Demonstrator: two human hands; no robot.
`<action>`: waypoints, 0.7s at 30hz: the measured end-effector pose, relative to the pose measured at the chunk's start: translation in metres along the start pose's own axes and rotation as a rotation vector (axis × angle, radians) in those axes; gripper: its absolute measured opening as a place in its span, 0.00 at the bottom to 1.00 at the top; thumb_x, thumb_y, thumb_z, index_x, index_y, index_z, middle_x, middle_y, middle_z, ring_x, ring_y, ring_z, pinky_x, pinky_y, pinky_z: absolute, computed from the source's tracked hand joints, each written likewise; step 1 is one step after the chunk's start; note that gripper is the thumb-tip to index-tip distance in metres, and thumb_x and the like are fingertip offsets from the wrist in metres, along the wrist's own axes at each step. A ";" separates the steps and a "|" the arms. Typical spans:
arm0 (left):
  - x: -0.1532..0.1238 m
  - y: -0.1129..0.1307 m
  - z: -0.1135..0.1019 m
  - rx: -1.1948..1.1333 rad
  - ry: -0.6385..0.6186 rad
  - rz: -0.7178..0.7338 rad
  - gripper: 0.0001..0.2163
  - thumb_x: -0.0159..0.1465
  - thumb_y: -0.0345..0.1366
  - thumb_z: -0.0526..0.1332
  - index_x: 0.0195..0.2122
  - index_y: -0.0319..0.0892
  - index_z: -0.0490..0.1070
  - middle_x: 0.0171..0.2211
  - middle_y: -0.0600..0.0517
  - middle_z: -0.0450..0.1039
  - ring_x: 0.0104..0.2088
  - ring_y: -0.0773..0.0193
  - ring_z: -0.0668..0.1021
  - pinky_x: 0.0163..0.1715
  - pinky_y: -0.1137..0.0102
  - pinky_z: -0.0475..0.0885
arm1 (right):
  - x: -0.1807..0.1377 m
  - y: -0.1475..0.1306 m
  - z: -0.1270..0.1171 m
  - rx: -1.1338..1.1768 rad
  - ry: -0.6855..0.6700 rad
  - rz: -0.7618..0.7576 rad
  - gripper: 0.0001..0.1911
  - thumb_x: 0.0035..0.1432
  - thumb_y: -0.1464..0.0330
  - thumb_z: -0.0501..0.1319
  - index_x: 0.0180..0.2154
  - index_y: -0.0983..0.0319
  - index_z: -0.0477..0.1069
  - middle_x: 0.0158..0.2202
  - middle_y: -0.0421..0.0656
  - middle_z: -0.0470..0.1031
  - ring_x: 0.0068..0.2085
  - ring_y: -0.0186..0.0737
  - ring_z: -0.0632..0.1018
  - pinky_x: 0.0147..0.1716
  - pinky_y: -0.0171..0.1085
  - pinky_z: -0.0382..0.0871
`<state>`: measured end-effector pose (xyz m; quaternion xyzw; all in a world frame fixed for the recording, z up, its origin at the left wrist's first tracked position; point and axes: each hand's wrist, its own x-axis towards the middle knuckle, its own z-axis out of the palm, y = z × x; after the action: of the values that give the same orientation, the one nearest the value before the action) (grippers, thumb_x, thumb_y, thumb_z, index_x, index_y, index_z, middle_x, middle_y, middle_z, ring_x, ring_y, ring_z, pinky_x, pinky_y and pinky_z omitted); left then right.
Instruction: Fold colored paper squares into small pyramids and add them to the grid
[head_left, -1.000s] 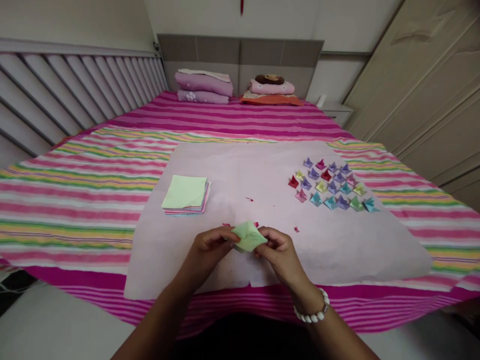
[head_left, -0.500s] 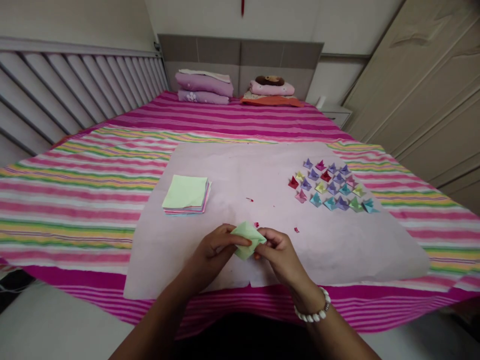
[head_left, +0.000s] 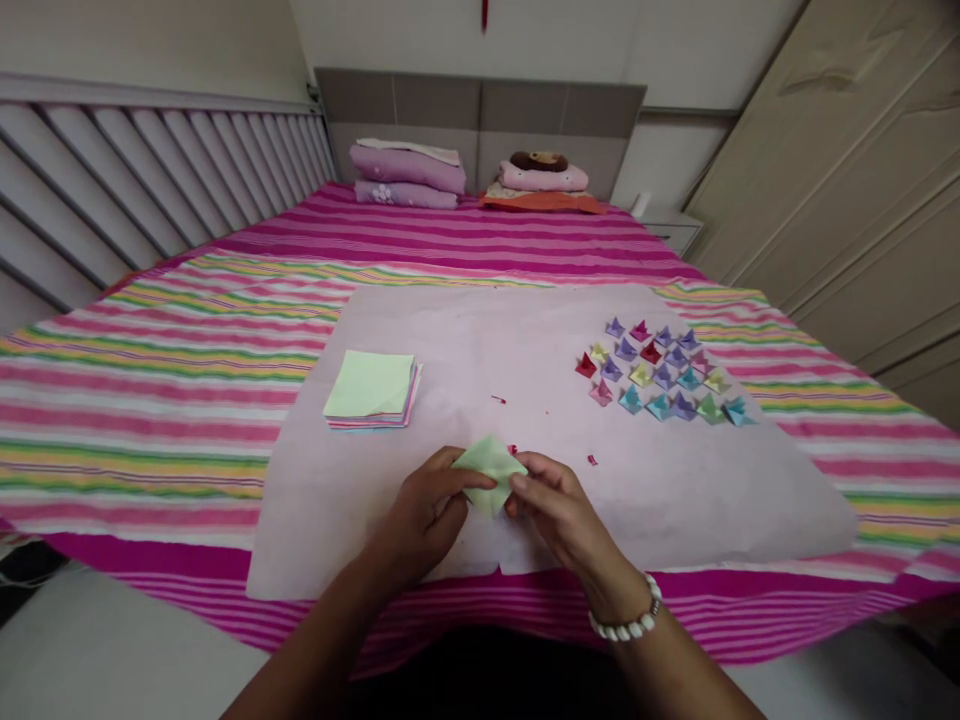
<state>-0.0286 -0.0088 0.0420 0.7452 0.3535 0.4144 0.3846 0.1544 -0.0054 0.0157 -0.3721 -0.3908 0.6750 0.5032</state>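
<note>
Between my two hands is a pale green sheet of origami paper, folded to a small diamond and held just above the large white paper sheet. My left hand grips its left side, with the index finger lying across the front. On the right corner, my right hand pinches it between thumb and fingers; a white beaded bracelet circles that wrist. Left of my hands lies a stack of square coloured paper, pale green on top. Rows of small folded paper cranes in several colours stand at the right.
Small red paper scraps lie near my hands. A striped bedspread extends under the white sheet. Folded purple bedding and a pink pile sit by the headboard. A slatted rail runs along the left.
The green paper has turned and flattened slightly, its front facing up more squarely. My right thumb has moved from its lower edge onto its right corner; the left index finger still lies across it.
</note>
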 end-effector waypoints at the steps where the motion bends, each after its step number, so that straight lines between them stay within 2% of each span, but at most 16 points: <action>1: 0.000 0.000 0.001 -0.002 -0.001 -0.004 0.15 0.60 0.25 0.54 0.43 0.43 0.77 0.43 0.47 0.72 0.44 0.59 0.75 0.44 0.66 0.70 | 0.001 0.001 0.000 -0.044 0.022 0.004 0.10 0.45 0.65 0.71 0.32 0.62 0.78 0.22 0.38 0.73 0.22 0.30 0.70 0.24 0.31 0.62; 4: -0.001 -0.002 0.006 -0.038 0.054 -0.060 0.09 0.61 0.31 0.59 0.40 0.42 0.77 0.39 0.48 0.74 0.43 0.59 0.75 0.43 0.66 0.70 | 0.003 0.005 0.000 -0.095 0.073 0.000 0.10 0.42 0.66 0.72 0.29 0.62 0.77 0.19 0.36 0.70 0.20 0.28 0.67 0.22 0.30 0.59; 7: 0.000 -0.008 0.012 -0.074 0.168 -0.198 0.05 0.59 0.35 0.64 0.33 0.42 0.78 0.32 0.50 0.76 0.35 0.62 0.76 0.35 0.70 0.70 | 0.004 0.006 0.002 -0.076 0.089 0.002 0.11 0.41 0.65 0.73 0.27 0.62 0.76 0.19 0.35 0.69 0.21 0.28 0.66 0.22 0.29 0.58; 10: 0.002 -0.011 0.016 -0.121 0.246 -0.322 0.04 0.56 0.36 0.66 0.30 0.41 0.78 0.29 0.51 0.77 0.31 0.64 0.76 0.28 0.73 0.68 | 0.005 0.006 0.004 -0.068 0.094 0.020 0.12 0.39 0.65 0.74 0.26 0.63 0.75 0.18 0.35 0.69 0.20 0.27 0.66 0.21 0.29 0.57; 15: 0.002 -0.011 0.014 -0.169 0.251 -0.374 0.06 0.54 0.36 0.68 0.32 0.42 0.79 0.31 0.51 0.77 0.32 0.64 0.76 0.30 0.73 0.69 | 0.005 0.005 0.004 -0.079 0.112 0.019 0.13 0.39 0.65 0.74 0.24 0.63 0.74 0.19 0.36 0.71 0.21 0.28 0.67 0.22 0.30 0.58; 21: 0.003 -0.010 0.008 -0.109 0.231 -0.356 0.10 0.52 0.36 0.68 0.36 0.43 0.80 0.33 0.50 0.75 0.35 0.63 0.76 0.33 0.71 0.69 | 0.004 0.004 0.002 -0.089 0.100 -0.024 0.13 0.40 0.65 0.74 0.23 0.62 0.71 0.21 0.36 0.72 0.22 0.30 0.70 0.24 0.31 0.62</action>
<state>-0.0219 -0.0038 0.0310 0.5965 0.4984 0.4411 0.4486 0.1503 -0.0030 0.0121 -0.4228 -0.3992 0.6312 0.5133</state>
